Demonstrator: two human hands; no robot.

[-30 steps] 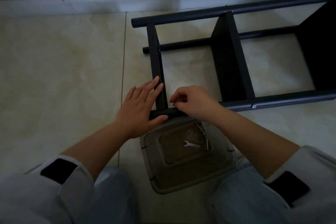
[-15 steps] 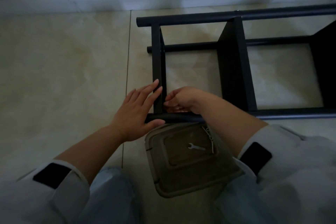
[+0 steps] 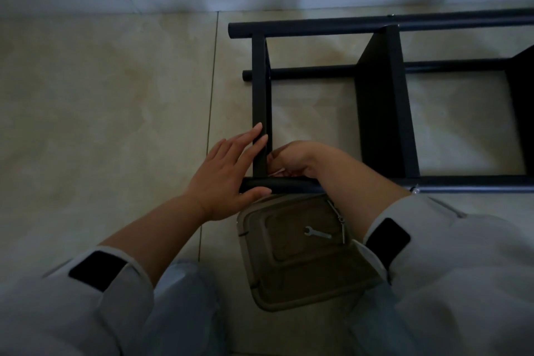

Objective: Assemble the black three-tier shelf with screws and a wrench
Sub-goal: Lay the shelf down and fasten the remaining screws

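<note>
The black shelf [image 3: 381, 101] lies on its side on the tiled floor [image 3: 101, 101], its long tubes running off to the right and its end panel [image 3: 261, 101] nearest the person. The left hand [image 3: 222, 179] has a released grip: its fingers lie straight along the outer face of the end panel, and its thumb reaches under the near tube [image 3: 289, 185] at the corner. Just right of it, on the inner side of the same corner, the right hand [image 3: 294, 157] has its fingers curled in against the joint; whether they pinch a screw there I cannot tell, since they hide it. Directly below both hands, toward the person, a tan plastic lid [image 3: 291, 283] lies on the floor between the knees. On it, below the right wrist, rest a small silver wrench [image 3: 317, 233] and, beside it to the right, a few long screws [image 3: 341, 221].
</note>
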